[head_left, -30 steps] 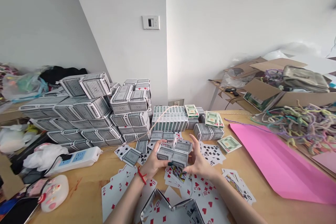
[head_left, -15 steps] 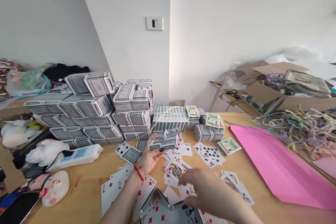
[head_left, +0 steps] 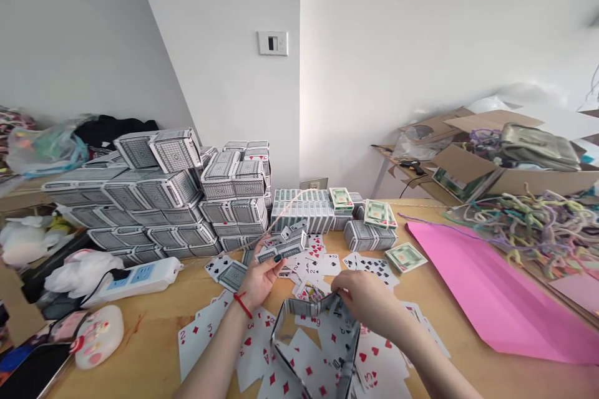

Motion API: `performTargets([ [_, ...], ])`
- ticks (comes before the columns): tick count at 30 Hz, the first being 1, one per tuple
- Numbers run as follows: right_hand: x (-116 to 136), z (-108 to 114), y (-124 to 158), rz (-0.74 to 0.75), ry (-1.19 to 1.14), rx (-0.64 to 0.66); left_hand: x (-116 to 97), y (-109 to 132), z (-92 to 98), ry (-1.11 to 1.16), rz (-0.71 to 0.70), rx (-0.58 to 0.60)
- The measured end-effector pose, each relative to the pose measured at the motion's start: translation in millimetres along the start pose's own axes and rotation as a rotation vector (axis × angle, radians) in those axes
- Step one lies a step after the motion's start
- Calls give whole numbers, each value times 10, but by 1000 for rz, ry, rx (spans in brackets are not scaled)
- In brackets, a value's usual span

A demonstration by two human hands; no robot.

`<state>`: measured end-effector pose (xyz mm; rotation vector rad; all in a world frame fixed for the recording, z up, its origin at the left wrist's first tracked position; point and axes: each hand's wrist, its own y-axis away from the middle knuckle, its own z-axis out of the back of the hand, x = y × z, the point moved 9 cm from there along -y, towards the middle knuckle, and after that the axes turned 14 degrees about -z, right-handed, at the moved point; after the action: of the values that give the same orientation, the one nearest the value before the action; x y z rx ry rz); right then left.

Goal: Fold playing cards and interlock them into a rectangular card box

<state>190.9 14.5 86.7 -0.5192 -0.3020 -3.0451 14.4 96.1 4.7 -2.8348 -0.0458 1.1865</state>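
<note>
Head view: my left hand (head_left: 260, 275) is closed around a small card block (head_left: 283, 243), held just above the counter (head_left: 154, 324). My right hand (head_left: 364, 300) pinches the far rim of a card ring (head_left: 304, 307) over loose cards (head_left: 201, 333), close to me.

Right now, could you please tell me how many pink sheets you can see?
2. The large pink sheet lies on the right of the table; the second sheet shows a corner at the right edge. Others may be hidden.
</note>
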Motion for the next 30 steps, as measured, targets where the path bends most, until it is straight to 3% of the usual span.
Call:
performTargets([
  [7, -146, 72, -144, -50, 52, -100, -26, -2, 9, -19, -6, -32],
  [11, -19, 101, -21, 56, -65, -94, -33, 0, -18, -37, -9, -12],
  [14, 132, -37, 75, 96, -112, -33, -24, 4, -28, -47, 0, 1],
  [17, 169, -165, 63, -27, -90, -94, -6, 12, -29, -66, 16, 14],
  [21, 232, -287, 16, -58, -102, -118, 17, 16, -32, -68, 34, 32],
  [30, -54, -35, -117, -48, -233, -268, 19, 10, 3, -91, 46, 19],
])
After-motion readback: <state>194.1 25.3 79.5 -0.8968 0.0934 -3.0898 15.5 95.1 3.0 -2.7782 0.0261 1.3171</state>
